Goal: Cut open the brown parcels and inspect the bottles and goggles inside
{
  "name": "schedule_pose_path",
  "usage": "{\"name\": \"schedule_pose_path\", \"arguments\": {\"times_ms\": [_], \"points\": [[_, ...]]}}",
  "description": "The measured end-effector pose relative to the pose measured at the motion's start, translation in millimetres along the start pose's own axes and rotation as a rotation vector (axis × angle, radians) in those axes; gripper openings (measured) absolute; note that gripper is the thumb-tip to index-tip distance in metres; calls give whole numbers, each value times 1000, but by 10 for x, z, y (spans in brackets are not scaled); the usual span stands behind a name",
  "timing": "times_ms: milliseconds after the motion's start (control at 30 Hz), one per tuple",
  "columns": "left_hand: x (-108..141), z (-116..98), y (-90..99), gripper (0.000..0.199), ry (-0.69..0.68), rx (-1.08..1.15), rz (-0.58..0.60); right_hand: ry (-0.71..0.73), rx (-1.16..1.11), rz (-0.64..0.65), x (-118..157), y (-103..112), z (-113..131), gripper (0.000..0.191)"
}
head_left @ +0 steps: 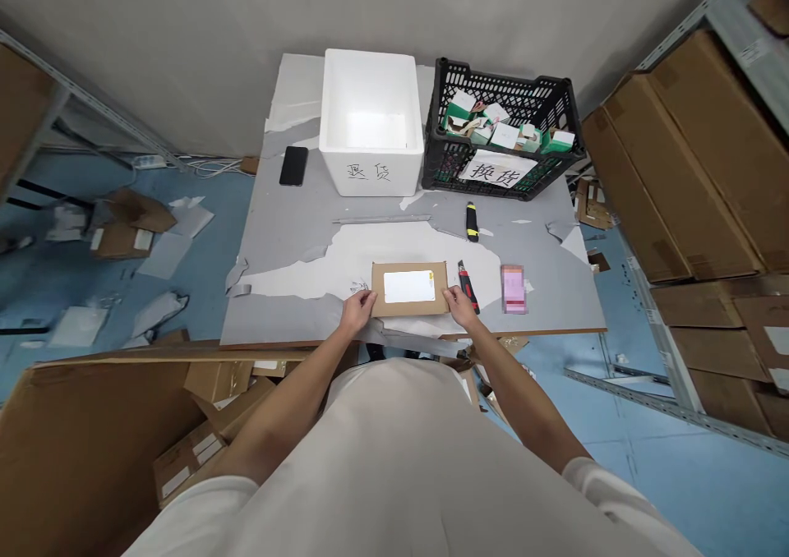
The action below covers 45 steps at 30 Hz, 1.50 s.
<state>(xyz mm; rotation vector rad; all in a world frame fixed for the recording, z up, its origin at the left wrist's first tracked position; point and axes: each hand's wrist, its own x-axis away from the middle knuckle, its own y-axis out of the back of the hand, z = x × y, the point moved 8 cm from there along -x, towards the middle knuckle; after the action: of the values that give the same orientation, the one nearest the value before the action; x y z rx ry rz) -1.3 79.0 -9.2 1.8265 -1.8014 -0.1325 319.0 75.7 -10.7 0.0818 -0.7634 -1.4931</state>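
Observation:
A small flat cardboard box (pixel 409 308) with a white label on top lies at the front of the table. My left hand (pixel 357 310) grips its left edge between thumb and fingers. At the opposite edge, my right hand (pixel 461 306) pinches the box in the same way. Just right of the box lies a red and black utility knife (pixel 468 287), close to my right fingers. Farther back rests a yellow and black utility knife (pixel 472 222). A phone with a pink screen (pixel 514 289) is to the right.
A white foam box (pixel 373 171) and a black plastic crate (pixel 425 158) holding several small green and white boxes stand at the back. Left of them lies a black phone (pixel 293 166). A large open carton (pixel 92 458) sits below the table's left front edge.

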Motion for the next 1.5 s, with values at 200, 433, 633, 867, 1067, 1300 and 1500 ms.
{"name": "schedule_pose_path", "arguments": {"times_ms": [200,433,633,867,1067,1300,1500], "points": [[-29,240,-78,45,35,113,58,-32,-109,53,-23,-63,-128,34],[135,496,-185,51,28,166,175,-24,-217,82,105,-135,-356,27],[240,449,-258,62,43,246,202,14,-234,110,199,-235,-330,29],[157,18,55,49,-2,185,54,133,-211,62,103,43,136,31],[41,-147,122,46,20,130,14,103,-82,5,32,124,357,36],[-30,12,26,49,112,253,48,38,-132,24,-71,75,147,37],[-53,163,-26,52,83,324,105,36,-207,17,-48,31,-5,36]]}}
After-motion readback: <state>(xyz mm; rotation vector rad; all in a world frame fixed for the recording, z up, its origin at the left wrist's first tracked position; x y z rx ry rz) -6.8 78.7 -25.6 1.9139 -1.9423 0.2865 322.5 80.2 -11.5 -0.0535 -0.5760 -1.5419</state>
